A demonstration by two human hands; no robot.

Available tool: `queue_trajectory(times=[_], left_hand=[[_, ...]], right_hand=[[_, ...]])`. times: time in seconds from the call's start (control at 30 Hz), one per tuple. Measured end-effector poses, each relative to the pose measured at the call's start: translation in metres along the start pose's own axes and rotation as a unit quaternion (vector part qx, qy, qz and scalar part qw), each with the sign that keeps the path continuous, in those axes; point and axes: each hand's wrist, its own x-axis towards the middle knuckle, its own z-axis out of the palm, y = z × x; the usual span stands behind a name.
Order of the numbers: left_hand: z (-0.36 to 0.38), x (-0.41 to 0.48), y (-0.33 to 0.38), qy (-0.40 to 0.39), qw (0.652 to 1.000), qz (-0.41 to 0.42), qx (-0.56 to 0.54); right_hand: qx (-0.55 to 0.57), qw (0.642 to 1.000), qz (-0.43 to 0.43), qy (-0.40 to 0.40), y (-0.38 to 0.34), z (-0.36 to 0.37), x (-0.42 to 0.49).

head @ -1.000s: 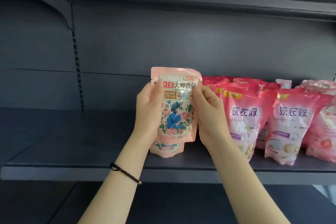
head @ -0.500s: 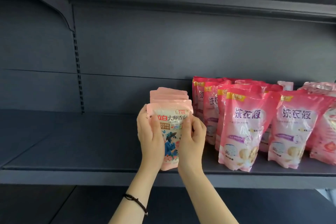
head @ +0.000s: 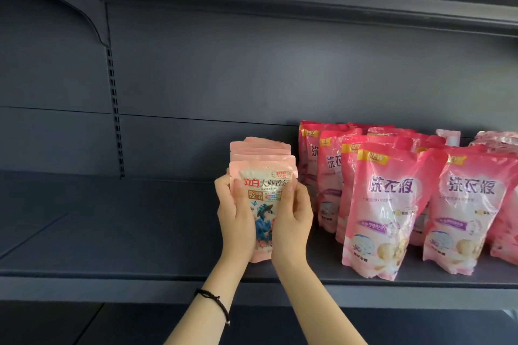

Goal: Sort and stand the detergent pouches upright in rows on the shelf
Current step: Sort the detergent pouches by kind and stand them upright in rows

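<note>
Pouch (head: 265, 190) upright, label outward (row (head: 260, 148) front); left hand (head: 236, 221), right hand (head: 293, 220) fingers (head: 289, 195) grasping it.

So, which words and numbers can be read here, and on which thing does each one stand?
"立白大师香": front of the light pink pouch, held by the left hand and right hand; the next character is partly hidden.
"3.8元": tag at its upper right.
"72小时": its left side.
"NEW": yellow corner of the dark pink pouches.
"洗衣液": their fronts.
Smaller print everywhere is too blurred to read.
</note>
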Motion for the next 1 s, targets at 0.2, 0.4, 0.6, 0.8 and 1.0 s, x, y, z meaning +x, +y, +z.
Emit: queue_trajectory(times=[0.2,0.4,0.6,0.8,1.0], left_hand=[[0.008,0.010,-0.006,-0.016,1.000,-0.010,0.007],[0.006,0.014,-0.007,-0.029,0.999,-0.014,0.011],[-0.009,0.010,-0.003,-0.066,0.998,0.004,0.020],[-0.025,0.014,0.008,-0.138,0.989,-0.001,0.047],[-0.054,0.039,0.032,-0.171,0.975,0.050,0.131]], right_hand=[[-0.036,0.999,-0.010,0.026,0.007,0.003,0.015],[-0.029,0.999,0.005,0.015,0.009,0.003,0.019],[-0.018,0.998,0.016,-0.051,0.011,-0.012,0.014],[-0.076,0.995,-0.005,-0.069,0.000,-0.020,0.017],[-0.138,0.979,-0.128,-0.078,-0.036,-0.028,0.022]])
